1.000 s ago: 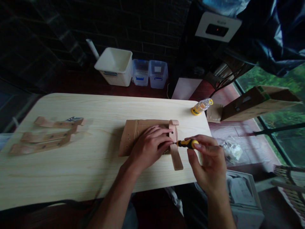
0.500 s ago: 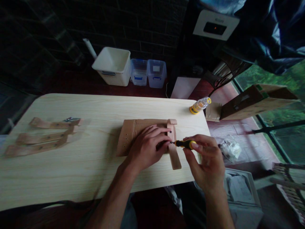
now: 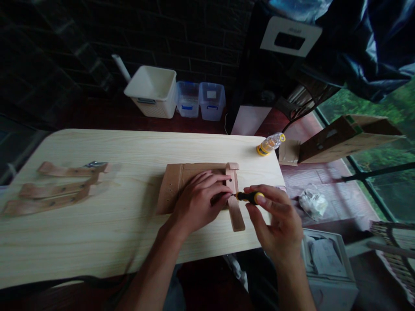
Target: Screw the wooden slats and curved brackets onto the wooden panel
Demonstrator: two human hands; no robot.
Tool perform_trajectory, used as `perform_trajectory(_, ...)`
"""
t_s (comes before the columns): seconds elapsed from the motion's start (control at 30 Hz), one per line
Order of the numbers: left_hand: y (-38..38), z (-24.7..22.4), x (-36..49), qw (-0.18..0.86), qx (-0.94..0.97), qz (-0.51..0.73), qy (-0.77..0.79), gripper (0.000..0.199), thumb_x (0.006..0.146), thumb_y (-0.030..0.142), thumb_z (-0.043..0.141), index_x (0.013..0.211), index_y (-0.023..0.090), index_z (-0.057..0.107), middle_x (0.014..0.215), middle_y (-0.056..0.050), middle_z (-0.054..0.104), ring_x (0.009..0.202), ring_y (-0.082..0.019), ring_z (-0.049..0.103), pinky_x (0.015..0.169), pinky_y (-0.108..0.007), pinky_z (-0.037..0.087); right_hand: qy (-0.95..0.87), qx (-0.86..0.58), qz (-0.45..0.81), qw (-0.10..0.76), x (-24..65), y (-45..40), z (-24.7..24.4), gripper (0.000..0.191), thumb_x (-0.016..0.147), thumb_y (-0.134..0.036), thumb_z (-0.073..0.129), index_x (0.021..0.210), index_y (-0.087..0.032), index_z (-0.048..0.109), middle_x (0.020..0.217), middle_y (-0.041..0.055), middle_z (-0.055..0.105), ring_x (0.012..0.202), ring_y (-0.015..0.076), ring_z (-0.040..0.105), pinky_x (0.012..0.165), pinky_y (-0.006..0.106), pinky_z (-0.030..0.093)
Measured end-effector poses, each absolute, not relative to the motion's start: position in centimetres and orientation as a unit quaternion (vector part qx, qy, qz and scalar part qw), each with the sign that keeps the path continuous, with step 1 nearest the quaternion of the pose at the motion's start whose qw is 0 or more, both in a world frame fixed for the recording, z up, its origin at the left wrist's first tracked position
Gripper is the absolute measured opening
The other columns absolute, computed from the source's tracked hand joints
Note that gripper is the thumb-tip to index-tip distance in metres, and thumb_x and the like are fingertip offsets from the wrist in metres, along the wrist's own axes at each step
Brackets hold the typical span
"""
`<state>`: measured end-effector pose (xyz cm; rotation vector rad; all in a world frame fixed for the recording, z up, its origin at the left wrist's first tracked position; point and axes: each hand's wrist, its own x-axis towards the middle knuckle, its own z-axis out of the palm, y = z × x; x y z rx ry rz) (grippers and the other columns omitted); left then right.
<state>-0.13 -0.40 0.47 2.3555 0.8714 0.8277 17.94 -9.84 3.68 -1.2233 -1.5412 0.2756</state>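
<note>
Right hand (image 3: 280, 222): yellow-and-black screwdriver (image 3: 251, 197) is gripped between thumb and fingers, handle held at its right end, shaft pointed left. Left hand (image 3: 201, 195) is laid over the brown panel (image 3: 177, 175), fingers stretched to the right, fingertips brought up to the light wooden strip (image 3: 237, 218). Strip is set across the panel's right end, its near end stuck out past the panel's near edge; one dark round spot (image 3: 230, 179) is seen on it by the left fingertips. Screwdriver tip is held at the strip, just beside the left thumb; that area is small and dark, so whether anything is pinched by the left thumb and finger cannot be told. Panel is placed on the pale table (image 3: 113, 242), right of middle; small holes (image 3: 170, 190) are seen at its left end. Three curved wooden pieces (image 3: 69, 171) are laid at the table's left, a shiny item (image 3: 96, 164) on the farthest. Yellow-ended clear container (image 3: 271, 144) is placed at the far right corner. Beyond the far edge, a white basket (image 3: 155, 108) and two clear boxes (image 3: 211, 106) are lined up.
</note>
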Motion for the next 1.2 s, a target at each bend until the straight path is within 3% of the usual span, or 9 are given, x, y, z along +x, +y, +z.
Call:
perform_trajectory(0.13,-0.38,0.47,-0.14,0.242,0.865,0.307,0.316,0.014,0.096,0.029,0.063,0.102,0.028,0.075,0.123,-0.003,0.070,0.114,-0.023,0.064,0.107,-0.050,0.047,-0.662,-0.516,0.126,0.528,17.77,-10.02,3.99,0.041,0.090,-0.008,0.064,0.123,-0.030,0.057,0.127,0.0092,0.066,0.113,0.0256,0.069,0.088,0.049,0.064)
perform_trajectory(0.3,-0.41,0.20,-0.21,0.236,0.864,0.310,0.318,0.012,0.096,0.031,0.064,0.097,0.027,0.075,0.125,-0.002,0.070,0.113,-0.023,0.064,0.109,-0.052,0.046,-0.649,-0.523,0.110,0.542,17.96,-9.89,3.64,0.041,0.089,-0.009,0.066,0.123,-0.031,0.060,0.120,0.0071,0.066,0.109,0.0234,0.071,0.087,0.045,0.065)
perform_trajectory(0.5,-0.50,0.53,-0.46,0.246,0.863,0.302,0.323,0.013,0.097,0.030,0.062,0.097,0.028,0.075,0.128,-0.002,0.069,0.115,-0.022,0.063,0.110,-0.052,0.045,-0.657,-0.522,0.141,0.525,17.72,-10.06,4.08,0.038,0.091,-0.010,0.064,0.123,-0.030,0.060,0.126,0.0091,0.065,0.113,0.0252,0.069,0.090,0.049,0.063)
perform_trajectory(0.73,-0.48,0.53,-0.46,0.249,0.859,0.310,0.322,0.014,0.097,0.028,0.061,0.099,0.027,0.075,0.128,-0.002,0.069,0.115,-0.023,0.063,0.110,-0.052,0.045,-0.641,-0.535,0.120,0.537,18.14,-10.08,3.41,0.038,0.091,-0.012,0.066,0.124,-0.030,0.061,0.121,0.0085,0.065,0.111,0.0249,0.069,0.089,0.046,0.063)
perform_trajectory(0.93,-0.52,0.56,-0.51,0.245,0.861,0.305,0.325,0.013,0.097,0.028,0.062,0.101,0.028,0.074,0.129,0.000,0.069,0.116,-0.022,0.063,0.112,-0.052,0.044,-0.649,-0.527,0.144,0.529,17.97,-10.29,3.92,0.038,0.092,-0.012,0.065,0.125,-0.030,0.059,0.128,0.0099,0.063,0.114,0.0262,0.068,0.093,0.052,0.061)
perform_trajectory(1.2,-0.37,0.38,-0.55,0.244,0.864,0.304,0.319,0.013,0.096,0.029,0.063,0.100,0.029,0.076,0.128,-0.001,0.069,0.116,-0.023,0.063,0.111,-0.052,0.044,-0.676,-0.527,0.092,0.507,18.16,-10.05,3.64,0.044,0.089,-0.009,0.067,0.125,-0.032,0.059,0.121,0.0071,0.065,0.110,0.0240,0.069,0.087,0.046,0.063)
